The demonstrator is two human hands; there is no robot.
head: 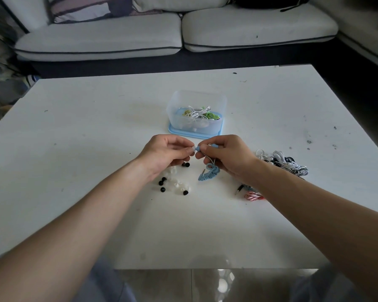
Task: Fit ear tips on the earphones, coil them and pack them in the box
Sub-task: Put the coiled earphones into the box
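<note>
My right hand point(225, 155) grips a blue earbud point(198, 148) of the blue earphones, whose coiled cable point(208, 174) hangs down to the table. My left hand point(166, 152) pinches a clear ear tip point(193, 149) against the bud's nozzle. Loose black and clear ear tips point(172, 184) lie on the table below my left hand. The clear plastic box point(196, 114) stands beyond my hands on its blue lid and holds several coiled earphones.
A tangle of black and white earphones point(282, 162) lies to the right of my right hand. A red-and-white cable point(253, 195) and a black plug point(239, 188) show beside my right forearm. A grey sofa point(175, 38) stands past the white table point(96, 149).
</note>
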